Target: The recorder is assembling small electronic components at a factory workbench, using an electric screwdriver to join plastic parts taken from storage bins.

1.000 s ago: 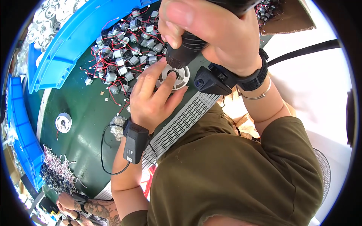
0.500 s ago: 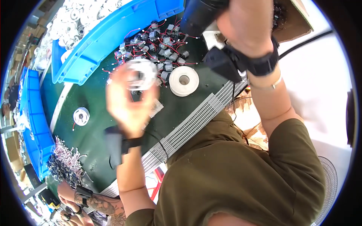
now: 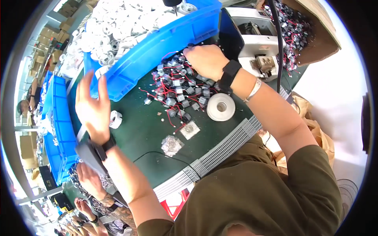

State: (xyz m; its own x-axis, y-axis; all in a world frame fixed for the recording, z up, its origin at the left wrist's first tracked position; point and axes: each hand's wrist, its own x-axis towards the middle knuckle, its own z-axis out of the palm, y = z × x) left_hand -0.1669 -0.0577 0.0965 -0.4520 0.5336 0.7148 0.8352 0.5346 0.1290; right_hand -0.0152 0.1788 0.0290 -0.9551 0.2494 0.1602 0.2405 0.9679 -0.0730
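My left hand (image 3: 92, 108) is raised at the left with its fingers spread and nothing in them. Just beside it, a white round plastic housing (image 3: 115, 119) lies on the green table. My right hand (image 3: 206, 62) reaches to the far side of a pile of small grey motors with red wires (image 3: 179, 90). Its fingers are curled together at the pile's edge by the blue bin, and whatever they hold is hidden. Nearer to me than that hand lies a white ring-shaped disc (image 3: 221, 107).
A blue bin (image 3: 157, 47) heaped with white housings stands at the back, under a dark tool tip (image 3: 172, 3). More motors fill a cardboard box (image 3: 321, 39) at right. Another blue bin (image 3: 65, 129) and a co-worker's hand (image 3: 90, 181) are at left. A black cable (image 3: 157, 152) crosses the table.
The white ring-shaped part has left my left hand, which is now open farther left. My right hand has let go of the black tool and moved to the motors. The view has shifted.
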